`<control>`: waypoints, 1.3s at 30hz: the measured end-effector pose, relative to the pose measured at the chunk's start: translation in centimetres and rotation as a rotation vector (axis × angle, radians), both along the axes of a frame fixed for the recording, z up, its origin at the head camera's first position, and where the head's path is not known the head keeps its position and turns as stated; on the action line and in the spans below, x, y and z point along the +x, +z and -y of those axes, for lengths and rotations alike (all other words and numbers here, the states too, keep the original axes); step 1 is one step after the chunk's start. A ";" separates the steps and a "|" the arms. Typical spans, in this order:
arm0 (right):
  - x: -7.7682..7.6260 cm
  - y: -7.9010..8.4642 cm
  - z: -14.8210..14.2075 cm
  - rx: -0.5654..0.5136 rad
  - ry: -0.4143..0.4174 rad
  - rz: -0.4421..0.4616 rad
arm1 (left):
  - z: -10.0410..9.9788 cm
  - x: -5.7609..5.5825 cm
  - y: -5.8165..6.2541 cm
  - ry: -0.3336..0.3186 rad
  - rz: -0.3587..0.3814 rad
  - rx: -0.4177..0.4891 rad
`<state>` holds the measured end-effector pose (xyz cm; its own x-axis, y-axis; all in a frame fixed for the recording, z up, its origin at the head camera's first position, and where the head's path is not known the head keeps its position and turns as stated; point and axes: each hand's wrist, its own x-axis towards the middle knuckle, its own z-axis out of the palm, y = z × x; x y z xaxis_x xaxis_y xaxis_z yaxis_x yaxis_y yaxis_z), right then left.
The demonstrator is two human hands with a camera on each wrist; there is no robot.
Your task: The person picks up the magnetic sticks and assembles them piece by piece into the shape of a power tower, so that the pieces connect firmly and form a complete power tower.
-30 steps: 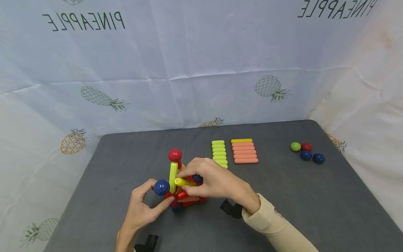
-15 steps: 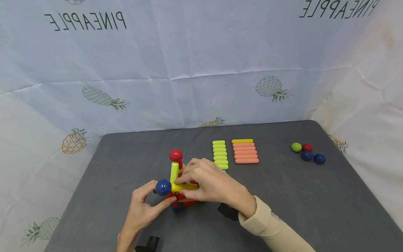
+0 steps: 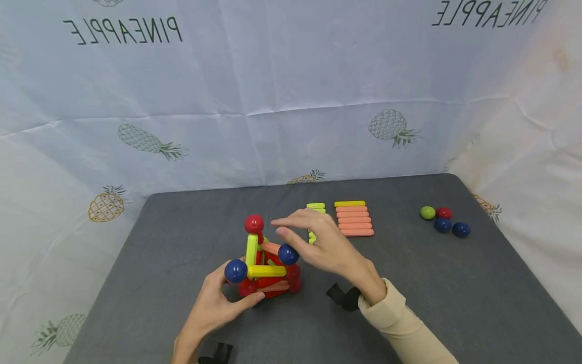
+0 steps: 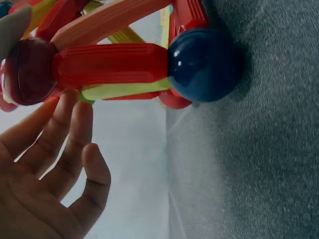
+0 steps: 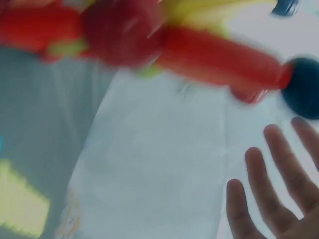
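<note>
A ball-and-rod magnetic structure stands on the table, built of coloured rods and balls. Across its top a yellow rod (image 3: 267, 271) spans between a blue ball (image 3: 236, 271) on the left and another blue ball on the right. A lime rod (image 3: 251, 249) runs from the left blue ball towards a red ball (image 3: 253, 224) at the back. My left hand (image 3: 215, 303) holds the structure's left side, its thumb and fingers around a dark red ball (image 4: 31, 69) in the left wrist view. Fingers extended, my right hand (image 3: 325, 242) hovers beside the right blue ball, holding nothing.
Behind my right hand lies a row of lime rods (image 3: 316, 206). Beside it are several salmon rods (image 3: 354, 220) topped by a yellow one. Loose balls, lime (image 3: 427, 213), red (image 3: 443, 213) and blue, sit at the right of the grey table (image 3: 409, 283). A pineapple-print cloth hangs behind.
My right hand has set the yellow rod across the top, let it go and moved right and back. My left thumb has slid lower on the structure.
</note>
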<state>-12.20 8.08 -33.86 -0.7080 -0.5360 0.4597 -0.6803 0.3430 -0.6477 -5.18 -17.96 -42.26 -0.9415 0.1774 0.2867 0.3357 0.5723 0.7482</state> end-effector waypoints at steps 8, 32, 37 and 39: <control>-1.5 -5.5 -2.5 0.459 -0.167 0.093 | 0.0 -0.5 0.1 -0.002 -0.004 -0.007; -0.5 -2.7 -5.1 0.310 -0.229 0.068 | -1.7 -0.9 0.1 -0.067 0.044 0.023; 1.1 1.2 -4.4 0.055 -0.212 -0.028 | -1.8 -0.9 0.1 -0.066 0.071 0.032; 1.9 2.4 -3.8 -0.007 -0.172 -0.061 | -1.8 -0.8 0.1 -0.066 0.079 0.039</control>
